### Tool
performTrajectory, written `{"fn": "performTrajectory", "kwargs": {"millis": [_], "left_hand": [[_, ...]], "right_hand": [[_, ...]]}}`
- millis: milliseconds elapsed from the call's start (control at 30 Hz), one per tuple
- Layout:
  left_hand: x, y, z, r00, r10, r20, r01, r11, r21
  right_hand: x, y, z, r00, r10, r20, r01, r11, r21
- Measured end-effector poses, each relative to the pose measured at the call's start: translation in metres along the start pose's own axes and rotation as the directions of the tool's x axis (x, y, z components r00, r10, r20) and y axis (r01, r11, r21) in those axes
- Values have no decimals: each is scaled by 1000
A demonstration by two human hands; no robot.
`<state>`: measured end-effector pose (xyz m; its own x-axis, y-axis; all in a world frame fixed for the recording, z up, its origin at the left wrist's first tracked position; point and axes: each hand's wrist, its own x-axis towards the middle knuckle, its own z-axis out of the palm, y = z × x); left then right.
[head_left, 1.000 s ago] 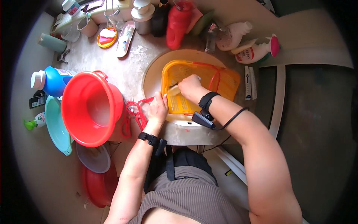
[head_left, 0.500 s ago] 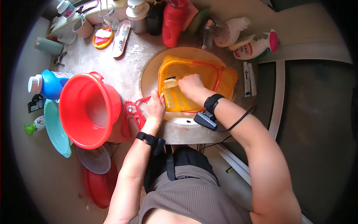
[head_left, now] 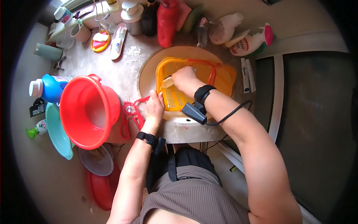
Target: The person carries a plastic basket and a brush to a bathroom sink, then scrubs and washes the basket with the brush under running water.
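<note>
A yellow-orange plastic basket with slotted sides lies tilted in the round sink. My left hand grips the basket's near left rim, thumb and fingers on its edge. Inside the basket my right hand is closed on a pale brush, its head against the slotted wall. The brush's handle is mostly hidden by my fingers. Red cord runs from beside my left hand over the counter's front edge.
Left of the sink stand a red basin, a teal basin and a blue bottle. A red bottle, a pump bottle and a spray bottle line the back. Toothpaste tubes lie at the right.
My right hand with the brush has moved back and forth inside the basket and is now slightly further left. The basket has shifted a little. My left hand keeps its grip.
</note>
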<state>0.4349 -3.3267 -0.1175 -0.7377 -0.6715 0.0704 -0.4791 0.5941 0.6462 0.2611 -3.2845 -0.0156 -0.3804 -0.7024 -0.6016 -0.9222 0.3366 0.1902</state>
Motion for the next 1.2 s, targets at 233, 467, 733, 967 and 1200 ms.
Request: {"fn": "performTrajectory", "kwargs": {"millis": [233, 467, 733, 967, 1200], "left_hand": [[0, 4, -5, 1000, -3, 2, 3, 1000, 23], [-1, 0, -2, 1000, -19, 1, 19, 1000, -4], [3, 2, -1, 999, -1, 35, 0, 1000, 23], [0, 3, -2, 999, -24, 27, 24, 999, 26], [-1, 0, -1, 998, -32, 57, 30, 999, 27]], "right_hand": [[4, 1, 22, 982, -120, 146, 137, 984, -114], [9, -3, 29, 996, 27, 82, -37, 992, 120], [0, 5, 11, 986, -92, 138, 116, 978, -172], [5, -4, 26, 988, -52, 149, 55, 998, -20], [0, 11, 50, 999, 43, 27, -47, 975, 216]]}}
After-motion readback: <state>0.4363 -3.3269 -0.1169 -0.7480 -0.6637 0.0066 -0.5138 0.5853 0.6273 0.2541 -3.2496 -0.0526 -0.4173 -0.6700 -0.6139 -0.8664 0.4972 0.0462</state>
